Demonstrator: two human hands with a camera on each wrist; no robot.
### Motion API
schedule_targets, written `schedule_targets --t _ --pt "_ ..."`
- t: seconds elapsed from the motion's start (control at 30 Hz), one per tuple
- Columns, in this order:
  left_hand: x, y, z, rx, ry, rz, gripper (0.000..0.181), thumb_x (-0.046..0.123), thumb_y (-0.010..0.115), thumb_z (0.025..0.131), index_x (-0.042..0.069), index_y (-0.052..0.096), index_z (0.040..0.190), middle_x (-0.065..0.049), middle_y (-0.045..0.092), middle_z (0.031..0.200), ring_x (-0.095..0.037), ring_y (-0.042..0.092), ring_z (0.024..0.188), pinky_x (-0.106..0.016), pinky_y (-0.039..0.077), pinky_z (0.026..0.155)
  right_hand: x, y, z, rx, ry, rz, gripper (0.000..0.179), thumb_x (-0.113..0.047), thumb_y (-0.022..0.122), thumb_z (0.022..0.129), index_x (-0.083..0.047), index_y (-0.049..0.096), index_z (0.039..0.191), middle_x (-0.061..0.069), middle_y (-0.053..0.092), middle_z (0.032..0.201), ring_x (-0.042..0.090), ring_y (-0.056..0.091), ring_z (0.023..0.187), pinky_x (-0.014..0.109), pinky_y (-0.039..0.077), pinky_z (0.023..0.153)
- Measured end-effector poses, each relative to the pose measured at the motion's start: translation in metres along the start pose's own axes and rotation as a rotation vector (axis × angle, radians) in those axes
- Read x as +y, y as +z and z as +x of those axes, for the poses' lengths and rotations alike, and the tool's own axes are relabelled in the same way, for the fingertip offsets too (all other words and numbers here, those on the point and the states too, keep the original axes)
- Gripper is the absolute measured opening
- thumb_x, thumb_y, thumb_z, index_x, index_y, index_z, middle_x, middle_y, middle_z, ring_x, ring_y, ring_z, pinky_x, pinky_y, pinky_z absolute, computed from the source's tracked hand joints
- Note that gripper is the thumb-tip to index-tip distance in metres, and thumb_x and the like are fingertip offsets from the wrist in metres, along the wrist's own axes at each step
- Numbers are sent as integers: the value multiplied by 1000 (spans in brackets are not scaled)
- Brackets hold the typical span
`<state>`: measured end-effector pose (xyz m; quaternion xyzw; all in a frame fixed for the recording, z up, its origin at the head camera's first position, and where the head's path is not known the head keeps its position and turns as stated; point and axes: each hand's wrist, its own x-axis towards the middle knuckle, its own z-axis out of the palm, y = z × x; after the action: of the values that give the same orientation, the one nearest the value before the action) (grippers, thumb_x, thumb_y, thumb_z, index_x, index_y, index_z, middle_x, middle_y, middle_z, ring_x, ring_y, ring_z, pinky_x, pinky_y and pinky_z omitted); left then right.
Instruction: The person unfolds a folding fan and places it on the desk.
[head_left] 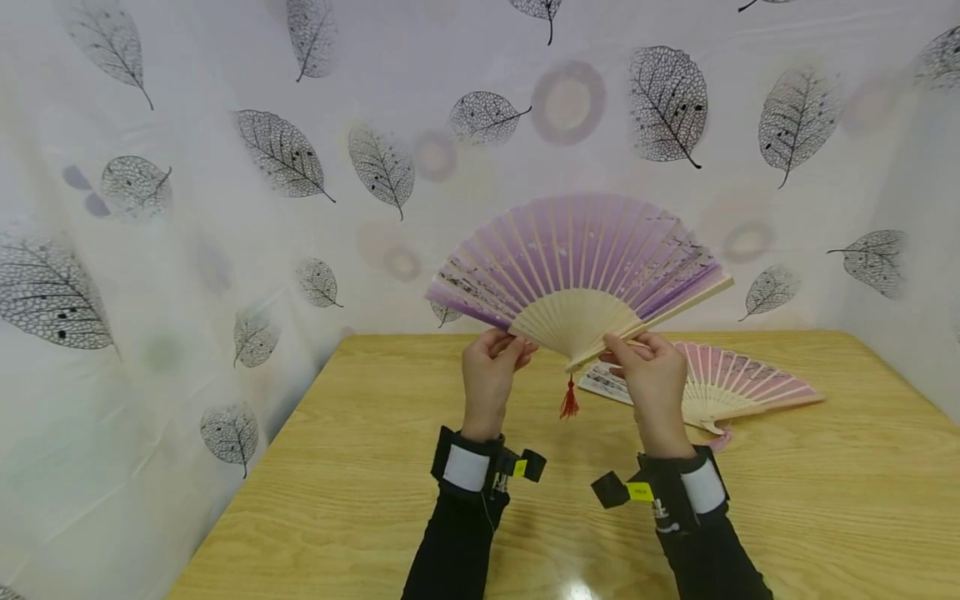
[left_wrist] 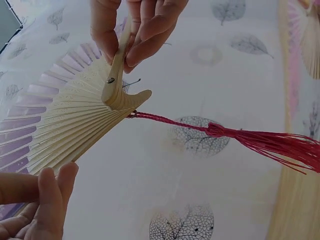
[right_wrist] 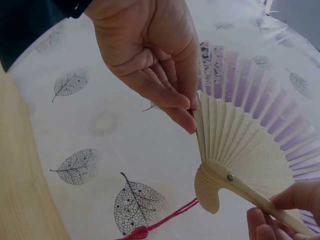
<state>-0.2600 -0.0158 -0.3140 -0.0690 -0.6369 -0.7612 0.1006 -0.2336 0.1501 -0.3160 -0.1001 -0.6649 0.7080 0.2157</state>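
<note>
A purple folding fan with pale ribs is spread wide and held up above the table. My left hand pinches its left outer edge between thumb and fingers. On the other side, my right hand grips the right guard stick near the pivot. From the pivot end hangs a red tassel, seen stretched across the left wrist view as a red cord and fringe. A metal rivet joins the ribs in the right wrist view.
Behind my right hand, a second, pink folding fan lies spread on the wooden table, its pink tassel beside it. A pale curtain with leaf prints hangs along the table's back and left.
</note>
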Motion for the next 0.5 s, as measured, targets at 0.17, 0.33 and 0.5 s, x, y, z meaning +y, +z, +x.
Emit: schedule_targets --t 0.17,0.33,0.5 --pt "-1 -2 1 -11 4 -25 18 1 58 88 -8 61 103 -23 65 95 -10 67 73 -20 57 69 -2 -1 0 -17 41 57 32 -17 64 86 4 55 109 -21 64 58 -3 63 56 15 54 53" --pt "-1 -3 1 -11 -1 -61 18 -1 57 88 -9 61 104 -24 65 96 -10 66 73 -20 57 69 -2 -1 -1 -23 49 57 30 -19 65 86 3 56 106 -19 64 57 -2 63 56 15 54 54" --pt "-1 -4 0 -12 1 -66 19 -1 57 88 -8 60 106 -24 64 97 -11 67 75 -20 57 70 -2 -2 -2 -14 64 67 21 -20 66 85 -4 58 96 -17 65 58 -1 63 55 15 53 54"
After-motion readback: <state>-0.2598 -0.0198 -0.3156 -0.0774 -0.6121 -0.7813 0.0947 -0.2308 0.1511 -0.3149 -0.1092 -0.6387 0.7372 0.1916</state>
